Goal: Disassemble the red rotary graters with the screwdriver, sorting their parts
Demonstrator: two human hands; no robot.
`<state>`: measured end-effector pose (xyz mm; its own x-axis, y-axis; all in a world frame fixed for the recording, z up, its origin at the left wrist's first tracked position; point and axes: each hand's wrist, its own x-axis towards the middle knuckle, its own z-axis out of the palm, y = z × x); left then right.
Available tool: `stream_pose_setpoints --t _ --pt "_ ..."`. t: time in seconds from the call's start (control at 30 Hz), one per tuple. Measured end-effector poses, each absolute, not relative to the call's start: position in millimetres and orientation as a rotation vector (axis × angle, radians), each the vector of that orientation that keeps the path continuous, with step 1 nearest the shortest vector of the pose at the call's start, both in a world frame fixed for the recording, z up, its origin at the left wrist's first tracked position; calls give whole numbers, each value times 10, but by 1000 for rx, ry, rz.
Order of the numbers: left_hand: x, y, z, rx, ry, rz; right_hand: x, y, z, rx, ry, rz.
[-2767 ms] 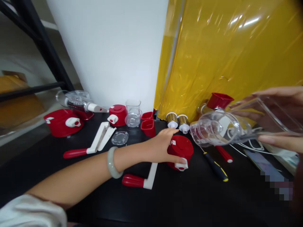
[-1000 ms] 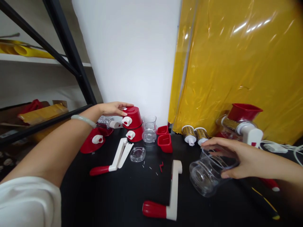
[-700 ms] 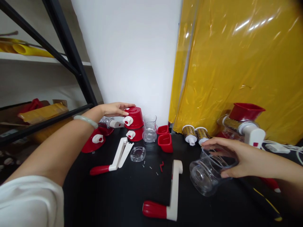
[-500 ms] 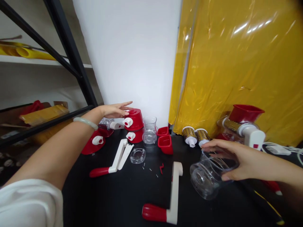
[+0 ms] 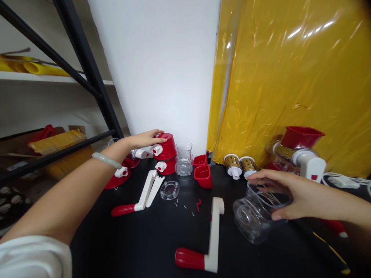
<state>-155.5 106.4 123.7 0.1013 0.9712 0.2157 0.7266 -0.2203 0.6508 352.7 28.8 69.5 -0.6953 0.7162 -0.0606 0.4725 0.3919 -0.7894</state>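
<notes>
My left hand (image 5: 147, 139) is at the top of the upper red base (image 5: 165, 148), its thumb on the near side and its fingers bent over the far edge. This base stands upside down, stacked on a second red base (image 5: 168, 167); each has a white knob. My right hand (image 5: 285, 195) grips a clear plastic grater housing (image 5: 251, 218) that is tilted over the table. Another clear housing (image 5: 184, 160) stands beside the stack, near two red hoppers (image 5: 203, 177). On the black table lie a crank handle (image 5: 213, 235) and another crank (image 5: 145, 195) next to a white strip.
Two drum graters (image 5: 232, 165) rest by the yellow sheeting (image 5: 290, 85). An assembled rotary grater (image 5: 303, 148) stands at the right, near white cables (image 5: 348, 180). A clear ring (image 5: 169, 190), small pins and a red clip (image 5: 198, 205) lie mid-table. Black shelving (image 5: 101, 92) borders the left.
My left hand has lowered and moved slightly right, its outstretched fingers now closing over the top of the upper red base. My right hand keeps the clear housing almost still.
</notes>
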Motion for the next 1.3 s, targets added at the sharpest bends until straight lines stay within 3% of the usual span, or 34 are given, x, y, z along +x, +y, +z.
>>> stream_pose_setpoints --t 0.27,0.5,0.57,0.7,0.8,1.0,1.3 --pt "-1503 998 1260 1972 1748 828 3585 323 661 -1003 -2393 1193" --pt "-605 273 1279 2437 1592 1421 3506 332 651 -1006 -2350 1259" --pt "-213 -64 1126 2425 1574 1244 3478 340 641 -1003 -2338 1257" --pt "362 -600 659 2334 1556 245 3441 327 655 -982 -2353 1231" --pt "551 -773 379 2311 1549 -102 3423 283 703 -1010 -2376 1214" --pt "656 -820 230 2298 1658 -204 3427 235 757 -1014 -2436 1133" --pt "609 -446 450 2166 1674 104 3437 181 841 -1026 -2479 1198"
